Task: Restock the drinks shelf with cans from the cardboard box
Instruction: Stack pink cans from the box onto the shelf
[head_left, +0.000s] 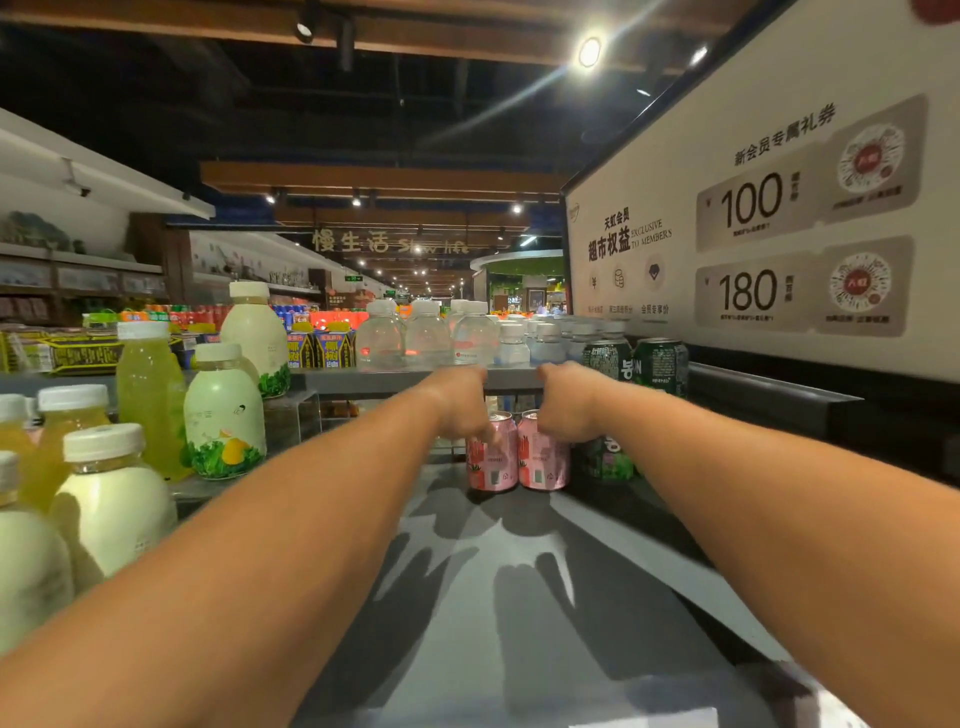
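Cans are what you handle now, but first, nearest to you, the grey shelf (519, 597) runs away from you between your two stretched forearms, and their shadows lie on it. On the near left stand pale milky bottles (111, 499) with white caps, and just behind them yellow juice bottles (148, 400) and a green-labelled bottle (224, 415).

Further along the shelf, your left hand (460, 402) curls its fingers down over the top of the left pink can (491, 452) and holds it. Your right hand (569, 400) grips the right pink can (543, 452) in the same way. Both cans stand upright on the shelf, touching each other side by side. Just to the right of them stands a dark green can (605, 460), partly hidden by your right wrist.

Beyond your hands, on a higher grey ledge, two more green cans (636, 358) stand at the right, and clear water bottles (426, 332) fill the middle. On the far right a white sign (753, 218) shows the numbers 100 and 180.
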